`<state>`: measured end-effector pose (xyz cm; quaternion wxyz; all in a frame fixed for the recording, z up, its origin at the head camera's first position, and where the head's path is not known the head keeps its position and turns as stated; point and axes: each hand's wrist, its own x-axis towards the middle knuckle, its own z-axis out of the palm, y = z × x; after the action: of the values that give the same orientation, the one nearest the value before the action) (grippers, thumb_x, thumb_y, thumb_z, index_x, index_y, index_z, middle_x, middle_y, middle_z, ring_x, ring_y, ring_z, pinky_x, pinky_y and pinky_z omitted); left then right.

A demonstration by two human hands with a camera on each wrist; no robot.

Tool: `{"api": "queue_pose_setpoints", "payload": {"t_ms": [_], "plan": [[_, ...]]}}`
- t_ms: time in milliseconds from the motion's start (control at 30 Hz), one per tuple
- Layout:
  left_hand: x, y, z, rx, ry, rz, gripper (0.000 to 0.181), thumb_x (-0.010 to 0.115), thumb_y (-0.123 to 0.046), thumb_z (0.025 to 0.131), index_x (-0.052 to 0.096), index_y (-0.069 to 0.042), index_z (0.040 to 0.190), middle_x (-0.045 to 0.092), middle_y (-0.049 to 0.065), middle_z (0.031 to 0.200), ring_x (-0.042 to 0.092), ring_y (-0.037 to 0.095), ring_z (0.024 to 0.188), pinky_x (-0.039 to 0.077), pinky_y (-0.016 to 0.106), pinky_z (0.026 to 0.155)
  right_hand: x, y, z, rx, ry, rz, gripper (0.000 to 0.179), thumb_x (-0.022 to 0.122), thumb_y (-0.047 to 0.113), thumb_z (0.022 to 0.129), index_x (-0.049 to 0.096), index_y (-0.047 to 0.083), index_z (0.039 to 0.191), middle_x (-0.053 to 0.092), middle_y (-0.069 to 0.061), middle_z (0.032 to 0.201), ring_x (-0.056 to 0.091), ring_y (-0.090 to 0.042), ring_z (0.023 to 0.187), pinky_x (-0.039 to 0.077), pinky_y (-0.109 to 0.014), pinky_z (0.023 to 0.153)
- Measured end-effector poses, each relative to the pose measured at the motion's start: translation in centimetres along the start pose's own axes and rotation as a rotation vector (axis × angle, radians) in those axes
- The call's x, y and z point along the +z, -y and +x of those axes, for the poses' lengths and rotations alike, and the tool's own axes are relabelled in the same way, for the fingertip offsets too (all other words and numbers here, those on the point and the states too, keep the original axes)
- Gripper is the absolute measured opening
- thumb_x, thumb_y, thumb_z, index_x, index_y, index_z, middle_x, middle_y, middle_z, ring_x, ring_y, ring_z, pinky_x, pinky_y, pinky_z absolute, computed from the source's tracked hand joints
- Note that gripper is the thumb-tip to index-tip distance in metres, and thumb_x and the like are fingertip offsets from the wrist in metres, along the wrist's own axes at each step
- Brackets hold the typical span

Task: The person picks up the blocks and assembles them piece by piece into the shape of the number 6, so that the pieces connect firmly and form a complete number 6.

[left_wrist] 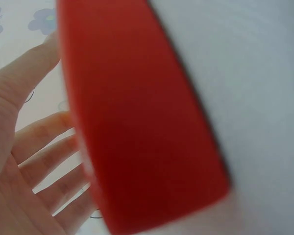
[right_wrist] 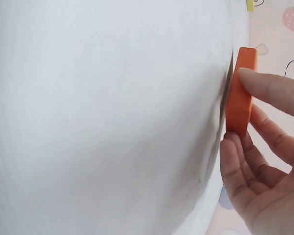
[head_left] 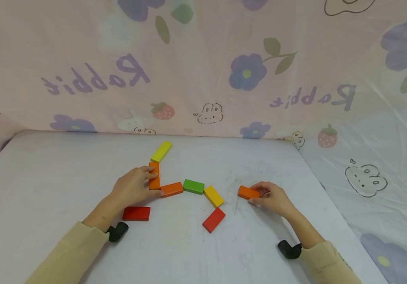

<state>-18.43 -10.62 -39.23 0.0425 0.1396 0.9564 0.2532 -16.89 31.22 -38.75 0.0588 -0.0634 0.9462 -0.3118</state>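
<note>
In the head view, several coloured wooden blocks form a bent line on the white table. My left hand (head_left: 132, 185) is at an orange block (head_left: 155, 182) near its left end, fingers over the block and thumb by its near end. The thumb also reaches the corner of a neighbouring orange block (head_left: 172, 189). In the left wrist view the fingertips are hidden behind a red block (left_wrist: 137, 127). My right hand (head_left: 272, 199) pinches another orange block (head_left: 246, 192), right of the line; in the right wrist view, thumb and fingers hold this orange block (right_wrist: 241, 110).
A yellow block (head_left: 161, 151) tops the line. Rightward follow a green block (head_left: 194, 187), a yellow-orange block (head_left: 213, 196) and a red block (head_left: 214, 219). A separate red block (head_left: 136, 213) lies by the left wrist. A patterned curtain (head_left: 196, 71) borders the table (head_left: 175, 252).
</note>
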Motion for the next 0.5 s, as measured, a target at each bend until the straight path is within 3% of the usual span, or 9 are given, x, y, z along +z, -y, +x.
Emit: {"api": "queue_pose_setpoints", "payload": {"t_ms": [500], "plan": [[-0.2, -0.1, 0.0, 0.003, 0.003, -0.002, 0.064, 0.076, -0.044, 0.078, 0.063, -0.003, 0.125, 0.051, 0.016, 0.140, 0.043, 0.039, 0.130, 0.043, 0.057, 0.099, 1.2, 2.9, -1.0, -0.078, -0.020, 0.010, 0.035, 0.080, 0.025, 0.078, 0.068, 0.009, 0.107, 0.065, -0.004, 0.100, 0.057, -0.017, 0.088, 0.052, -0.024, 0.075]]}}
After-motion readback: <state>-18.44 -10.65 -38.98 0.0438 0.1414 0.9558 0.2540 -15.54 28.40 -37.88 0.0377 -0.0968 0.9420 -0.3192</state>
